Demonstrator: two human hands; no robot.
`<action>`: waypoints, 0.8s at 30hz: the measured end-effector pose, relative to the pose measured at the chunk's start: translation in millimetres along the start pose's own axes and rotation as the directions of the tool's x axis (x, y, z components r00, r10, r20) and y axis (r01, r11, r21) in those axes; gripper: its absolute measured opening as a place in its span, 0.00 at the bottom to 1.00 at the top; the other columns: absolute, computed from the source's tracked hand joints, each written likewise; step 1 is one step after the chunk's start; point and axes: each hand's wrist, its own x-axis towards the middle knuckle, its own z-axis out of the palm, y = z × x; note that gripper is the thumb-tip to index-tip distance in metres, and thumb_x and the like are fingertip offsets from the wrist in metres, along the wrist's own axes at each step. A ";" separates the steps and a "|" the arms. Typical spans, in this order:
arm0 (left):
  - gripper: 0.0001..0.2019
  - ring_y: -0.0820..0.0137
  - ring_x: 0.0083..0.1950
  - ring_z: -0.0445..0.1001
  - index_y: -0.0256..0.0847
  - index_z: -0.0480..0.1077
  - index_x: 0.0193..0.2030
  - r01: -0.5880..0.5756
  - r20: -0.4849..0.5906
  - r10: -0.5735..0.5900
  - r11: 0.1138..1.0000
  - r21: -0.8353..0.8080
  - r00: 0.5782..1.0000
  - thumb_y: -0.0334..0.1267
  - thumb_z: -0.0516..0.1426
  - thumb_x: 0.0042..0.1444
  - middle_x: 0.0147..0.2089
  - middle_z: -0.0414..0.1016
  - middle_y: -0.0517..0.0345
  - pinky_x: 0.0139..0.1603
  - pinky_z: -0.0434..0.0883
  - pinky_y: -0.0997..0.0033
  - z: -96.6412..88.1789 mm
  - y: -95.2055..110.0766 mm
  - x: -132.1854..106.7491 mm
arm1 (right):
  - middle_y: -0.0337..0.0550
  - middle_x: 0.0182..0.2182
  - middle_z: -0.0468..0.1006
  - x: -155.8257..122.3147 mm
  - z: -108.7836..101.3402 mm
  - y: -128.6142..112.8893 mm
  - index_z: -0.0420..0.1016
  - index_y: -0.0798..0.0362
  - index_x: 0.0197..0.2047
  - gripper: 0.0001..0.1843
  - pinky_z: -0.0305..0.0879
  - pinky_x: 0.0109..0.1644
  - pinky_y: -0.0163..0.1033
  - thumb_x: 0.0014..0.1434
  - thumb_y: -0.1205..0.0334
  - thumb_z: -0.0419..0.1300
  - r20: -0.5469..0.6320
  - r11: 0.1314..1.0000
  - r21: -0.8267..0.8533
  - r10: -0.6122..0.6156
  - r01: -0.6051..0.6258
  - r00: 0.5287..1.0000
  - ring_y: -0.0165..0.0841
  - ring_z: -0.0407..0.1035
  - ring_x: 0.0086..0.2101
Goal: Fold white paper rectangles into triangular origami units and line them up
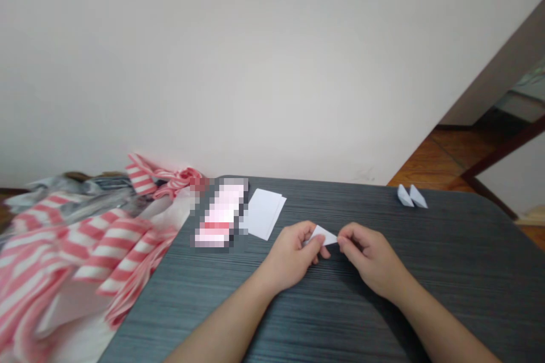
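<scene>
Between my hands, above the dark table, is a small piece of white folded paper [326, 235] with a pointed right end. My left hand [293, 255] grips its left part, thumb on top and fingers beneath. At the right tip, the thumb and forefinger of my right hand [368, 255] pinch the paper's point. Part of the paper is hidden by the left fingers. A short stack of flat white paper sheets [264, 214] lies to the left, beyond my left hand. Two folded white paper boats [412, 197] sit side by side near the table's far right edge.
A blurred-out phone-like object [221, 212] lies left of the sheets on the dark wood-grain table [460, 272]. Red-and-white striped cloth [106, 238] is heaped beyond the left edge. The pale wall [272, 79] stands behind the table; wooden floor [430, 159] shows at right.
</scene>
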 end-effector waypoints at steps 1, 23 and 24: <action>0.12 0.75 0.27 0.69 0.37 0.70 0.35 -0.001 -0.001 0.001 1.000 0.013 1.000 0.43 0.53 0.63 0.32 0.79 0.55 0.29 0.66 0.77 -0.2 -0.2 -0.2 | 0.37 0.24 0.70 0.1 0.0 0.1 0.69 0.52 0.29 0.10 0.60 0.32 0.34 0.63 0.64 0.54 0.001 1.000 0.003 0.006 -0.006 1.000 0.31 0.65 0.26; 0.14 0.74 0.28 0.70 0.37 0.73 0.31 -0.023 0.026 0.019 0.988 0.150 0.999 0.40 0.52 0.63 0.30 0.77 0.57 0.30 0.65 0.77 -2.4 9.0 -2.7 | 0.36 0.23 0.71 0.4 1.9 -1.0 0.72 0.52 0.29 0.11 0.59 0.29 0.33 0.63 0.64 0.54 0.065 0.999 0.038 0.019 -0.021 0.998 0.29 0.64 0.25; 0.14 0.74 0.28 0.70 0.37 0.73 0.31 -0.024 0.026 0.020 0.988 0.154 0.999 0.40 0.52 0.63 0.30 0.77 0.57 0.30 0.65 0.77 -2.4 8.9 -2.7 | 0.36 0.23 0.71 0.3 1.9 -0.8 0.72 0.53 0.29 0.11 0.59 0.29 0.33 0.62 0.64 0.55 0.066 0.999 0.039 0.019 -0.021 0.998 0.30 0.64 0.25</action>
